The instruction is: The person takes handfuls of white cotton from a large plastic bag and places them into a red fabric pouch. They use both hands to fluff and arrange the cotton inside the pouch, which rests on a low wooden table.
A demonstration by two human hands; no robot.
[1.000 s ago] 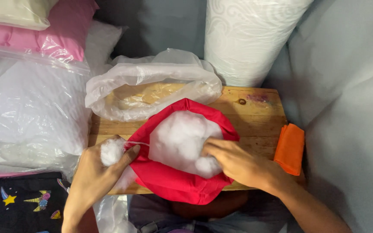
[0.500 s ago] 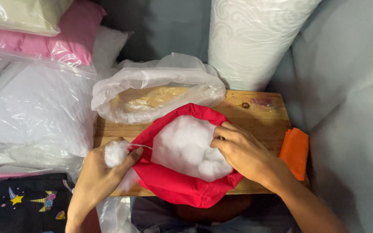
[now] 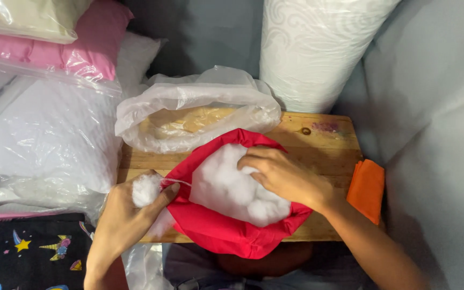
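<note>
- Left hand (image 3: 127,217) pinches a tuft (image 3: 146,189) beside the red cover's (image 3: 226,233) rim.
- Right hand (image 3: 285,174) presses flat, fingers loose, on stuffing (image 3: 226,188) inside — hands apart.

Small wooden bench (image 3: 323,147) hemmed in by grey fabric (image 3: 436,134) at right and rear, white patterned roll (image 3: 318,48) upright behind, plastic-wrapped pillows (image 3: 38,139) in white, pink and cream stacked at left, folded orange cloth (image 3: 368,188) at the right edge, soft even light.
</note>
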